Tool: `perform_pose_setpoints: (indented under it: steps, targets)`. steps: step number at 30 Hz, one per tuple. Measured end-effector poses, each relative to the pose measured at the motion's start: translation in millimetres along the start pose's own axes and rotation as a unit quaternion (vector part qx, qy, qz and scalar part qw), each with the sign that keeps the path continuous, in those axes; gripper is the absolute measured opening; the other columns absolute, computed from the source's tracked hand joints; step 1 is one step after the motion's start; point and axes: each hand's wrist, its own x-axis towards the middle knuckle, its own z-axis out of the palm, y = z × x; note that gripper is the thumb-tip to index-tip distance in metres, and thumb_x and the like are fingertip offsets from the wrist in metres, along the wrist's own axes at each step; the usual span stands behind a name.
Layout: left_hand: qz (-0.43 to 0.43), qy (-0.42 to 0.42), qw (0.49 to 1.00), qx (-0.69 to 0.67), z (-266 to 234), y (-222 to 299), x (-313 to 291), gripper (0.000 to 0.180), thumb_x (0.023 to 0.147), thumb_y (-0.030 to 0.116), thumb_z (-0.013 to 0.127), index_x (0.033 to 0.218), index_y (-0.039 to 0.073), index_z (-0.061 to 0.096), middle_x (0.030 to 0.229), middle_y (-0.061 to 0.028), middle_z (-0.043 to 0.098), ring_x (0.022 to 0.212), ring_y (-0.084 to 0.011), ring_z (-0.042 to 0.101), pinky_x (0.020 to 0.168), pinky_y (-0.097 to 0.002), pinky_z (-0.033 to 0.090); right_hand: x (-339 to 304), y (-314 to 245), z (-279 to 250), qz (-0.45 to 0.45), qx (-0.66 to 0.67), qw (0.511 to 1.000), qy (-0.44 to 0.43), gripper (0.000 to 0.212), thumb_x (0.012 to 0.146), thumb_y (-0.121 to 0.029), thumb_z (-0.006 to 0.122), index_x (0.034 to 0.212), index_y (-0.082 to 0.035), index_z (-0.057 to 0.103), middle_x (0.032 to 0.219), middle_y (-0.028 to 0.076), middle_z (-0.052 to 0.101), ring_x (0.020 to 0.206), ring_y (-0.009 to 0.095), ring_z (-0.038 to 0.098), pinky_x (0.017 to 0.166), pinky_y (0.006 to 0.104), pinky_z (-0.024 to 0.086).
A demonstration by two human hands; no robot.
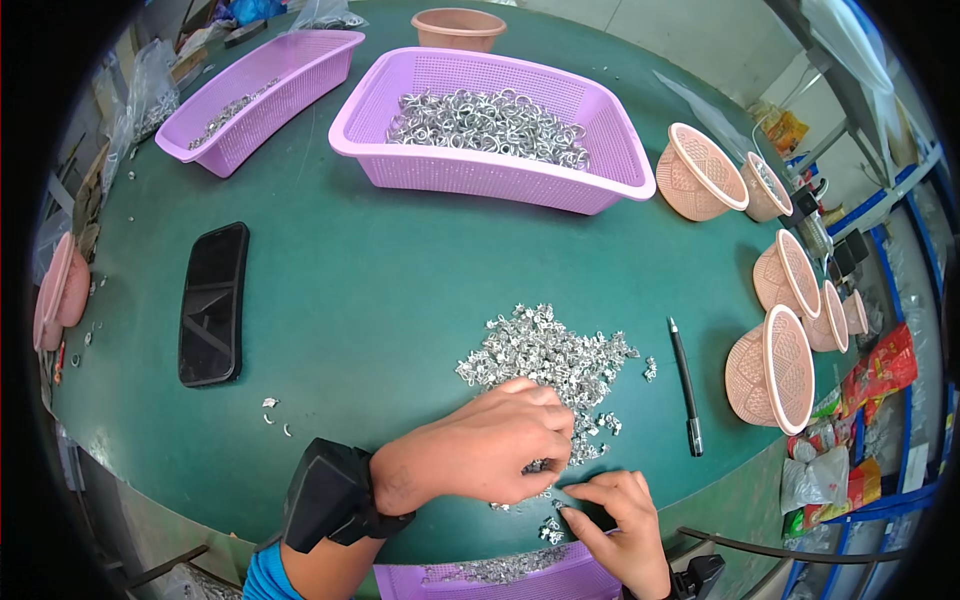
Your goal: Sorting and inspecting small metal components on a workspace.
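A loose pile of small silver metal pieces (pixel 545 350) lies on the green table. My left hand (pixel 485 440) reaches over its near edge with the fingers curled. Silver metal shows in the gap between thumb and fingers; the fingertips are mostly hidden. Just to the right and nearer, my right hand (pixel 625 525) has thumb and forefinger brought close together around a small metal piece (pixel 558 504). A few more metal pieces (pixel 551 530) lie on the table beside the right thumb. Under the table's near edge sits a purple basket (pixel 400 582) with metal pieces in it.
A large purple basket (pixel 500 178) of metal rings stands at the back, a narrower purple basket (pixel 240 135) left of it. A black phone (pixel 213 305) lies left, a pen (pixel 686 385) right. Several peach baskets (pixel 750 380) line the right edge; a peach bowl (pixel 458 30) stands far back.
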Motion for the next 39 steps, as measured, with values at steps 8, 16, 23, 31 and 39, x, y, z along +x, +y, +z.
perform_pose_setpoints:
  steps: [8,16,23,31,39]
  targets:
    - [0.011,0.005,1.0,0.0,-1.8,1.9,1.8,0.004,0.071,0.015,0.062,0.069,0.011,0.061,0.081,0.0006,0.055,0.086,-0.0192,0.051,0.08,-0.033,0.036,-2.8,-10.5,-13.8,-0.04,0.049,0.996,-0.056,0.018,0.069,-0.004,0.067,0.086,-0.005,0.063,0.083,0.009,0.055,0.077,0.025,0.05,0.069,0.0325,0.04]
    - [0.0,0.009,1.0,-0.002,-0.6,-1.0,-1.2,0.005,0.07,0.015,0.062,0.068,0.011,0.06,0.08,0.0003,0.055,0.085,-0.0196,0.05,0.079,-0.0329,0.036,6.4,-11.8,13.3,-0.036,-0.011,0.999,-0.009,0.02,0.066,-0.005,0.071,0.085,-0.006,0.064,0.083,0.006,0.056,0.077,0.022,0.049,0.067,0.029,0.039]
    - [0.012,0.021,1.0,0.001,1.2,-0.4,0.1,0.006,0.07,0.014,0.062,0.067,0.01,0.059,0.079,-0.0001,0.054,0.083,-0.02,0.05,0.078,-0.0328,0.036,4.9,-10.9,0.8,-0.046,0.07,0.996,-0.019,0.018,0.072,-0.001,0.064,0.09,-0.005,0.061,0.084,0.01,0.056,0.078,0.028,0.051,0.071,0.0332,0.04]
    - [0.006,0.008,1.0,0.001,-1.0,0.2,0.6,0.006,0.07,0.015,0.062,0.068,0.01,0.059,0.079,0.0003,0.054,0.084,-0.0197,0.05,0.078,-0.0326,0.036,3.5,-11.5,-1.9,-0.03,0.084,0.996,-0.016,0.026,0.075,0.01,0.045,0.09,-0.004,0.061,0.086,0.01,0.056,0.079,0.029,0.051,0.072,0.033,0.04]
    - [0.001,0.031,0.999,-0.035,-0.3,-1.9,1.5,0.007,0.072,0.016,0.062,0.07,0.01,0.059,0.076,0.0,0.056,0.082,-0.0195,0.051,0.078,-0.0321,0.036,4.9,-9.1,1.2,-0.041,0.085,0.995,-0.024,0.021,0.072,0.005,0.056,0.086,-0.008,0.064,0.085,0.007,0.056,0.076,0.024,0.05,0.071,0.0313,0.039]
